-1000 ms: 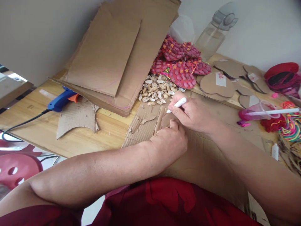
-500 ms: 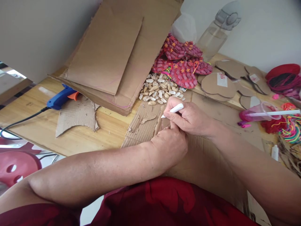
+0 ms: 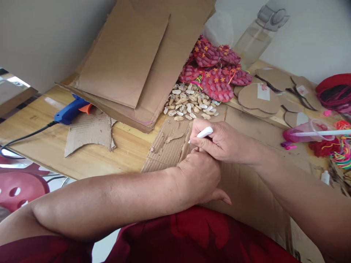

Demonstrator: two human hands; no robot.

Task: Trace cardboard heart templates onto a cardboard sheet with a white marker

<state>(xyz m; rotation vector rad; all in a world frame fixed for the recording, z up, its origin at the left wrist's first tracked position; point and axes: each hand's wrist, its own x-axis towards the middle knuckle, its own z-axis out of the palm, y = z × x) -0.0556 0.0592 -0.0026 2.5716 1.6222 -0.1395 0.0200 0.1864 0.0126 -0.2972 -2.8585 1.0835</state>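
My right hand (image 3: 223, 142) is closed on a white pen (image 3: 204, 133), its tip down at the torn edge of a big flat cardboard sheet (image 3: 246, 190). My left hand (image 3: 201, 177) lies on that sheet just below the right hand, pressing it down; the thumb sticks out to the right and the other fingers are hidden under the hand. Just beyond the pen tip lies a pile of peanut shells (image 3: 189, 104).
Leaning cardboard sheets (image 3: 137, 62) fill the back left. A blue glue gun (image 3: 70, 111) with its cord lies at left beside a cardboard scrap (image 3: 87, 133). Red decorated hearts (image 3: 216, 71), cardboard heart cut-outs (image 3: 259, 98), a clear bottle (image 3: 257, 33), a pink cup (image 3: 305, 131) and coloured string (image 3: 340, 146) sit at the right.
My right hand has drawn the pen down and towards me along the cardboard. The left hand has shifted a little, and its thumb now shows at the right.
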